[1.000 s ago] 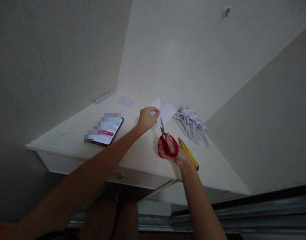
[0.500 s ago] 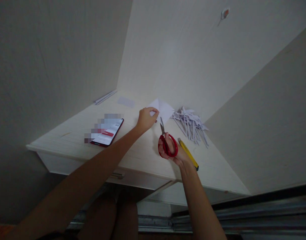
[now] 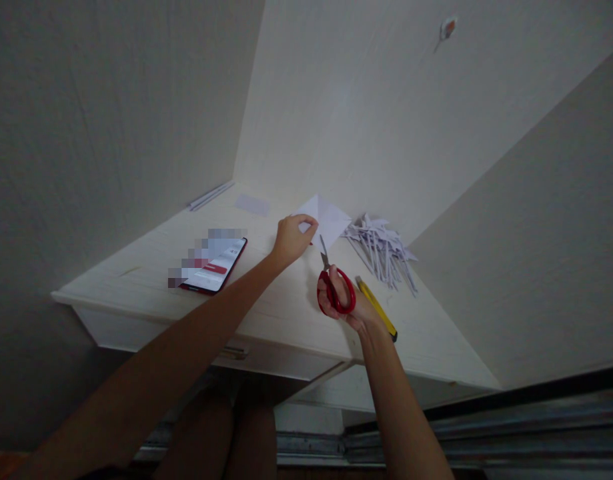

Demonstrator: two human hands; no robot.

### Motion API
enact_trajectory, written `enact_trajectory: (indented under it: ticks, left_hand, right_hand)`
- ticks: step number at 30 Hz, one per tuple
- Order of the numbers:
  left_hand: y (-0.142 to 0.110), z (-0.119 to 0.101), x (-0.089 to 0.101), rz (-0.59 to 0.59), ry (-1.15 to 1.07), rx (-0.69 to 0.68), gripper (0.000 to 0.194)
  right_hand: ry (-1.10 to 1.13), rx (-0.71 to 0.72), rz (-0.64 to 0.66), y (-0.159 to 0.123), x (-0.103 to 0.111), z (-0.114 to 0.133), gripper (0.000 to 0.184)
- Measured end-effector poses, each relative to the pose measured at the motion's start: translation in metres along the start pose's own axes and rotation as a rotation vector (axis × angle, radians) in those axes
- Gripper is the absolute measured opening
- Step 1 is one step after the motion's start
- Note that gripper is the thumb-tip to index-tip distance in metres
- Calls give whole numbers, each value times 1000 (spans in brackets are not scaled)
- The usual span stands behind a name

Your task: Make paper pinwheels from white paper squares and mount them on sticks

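Observation:
My left hand (image 3: 296,238) pinches a white sheet of paper (image 3: 331,221) between thumb and fingers. A crease runs down the sheet, and its left part is partly behind the hand. In my right hand (image 3: 339,295) are red-handled scissors (image 3: 347,305), with fingers through the loops. Their blades point up and away from me, slightly parted, and the tip reaches the sheet's lower edge; whether the paper lies between the blades I cannot tell. Just right of the right hand lies a yellow box cutter (image 3: 377,310) on the white desk (image 3: 281,320).
A pile of folded paper pieces with rolled paper sticks (image 3: 381,247) lies at the right by the wall. A phone (image 3: 217,267) with a lit screen lies left of my hands. Further back are a small paper rectangle (image 3: 253,205) and several thin paper strips (image 3: 210,197).
The sheet has tilted a little in my left hand. The scissors stay almost in place, with the blades turned very slightly. Both hands have hardly moved.

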State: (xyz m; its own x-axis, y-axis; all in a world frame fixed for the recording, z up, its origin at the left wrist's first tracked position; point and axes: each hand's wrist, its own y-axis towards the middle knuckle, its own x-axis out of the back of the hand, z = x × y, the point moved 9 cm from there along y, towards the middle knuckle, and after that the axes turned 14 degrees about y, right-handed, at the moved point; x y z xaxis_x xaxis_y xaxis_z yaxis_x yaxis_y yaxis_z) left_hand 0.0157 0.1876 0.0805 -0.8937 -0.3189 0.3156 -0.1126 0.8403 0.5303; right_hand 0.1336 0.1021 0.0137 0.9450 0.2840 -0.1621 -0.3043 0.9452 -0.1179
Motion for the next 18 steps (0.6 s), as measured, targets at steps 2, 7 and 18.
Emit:
enact_trajectory:
  ticks: [2, 7, 18]
  left_hand:
    - [0, 0, 0, 2, 2, -5, 12]
    - [1, 2, -1, -9, 17, 2, 12]
    - [3, 5, 5, -57, 93, 11, 12]
  right_hand:
    - [0, 5, -5, 0, 1, 1, 49]
    - [-10, -1, 16, -1, -1, 0, 47]
    - [37, -42, -13, -14, 6, -4, 48]
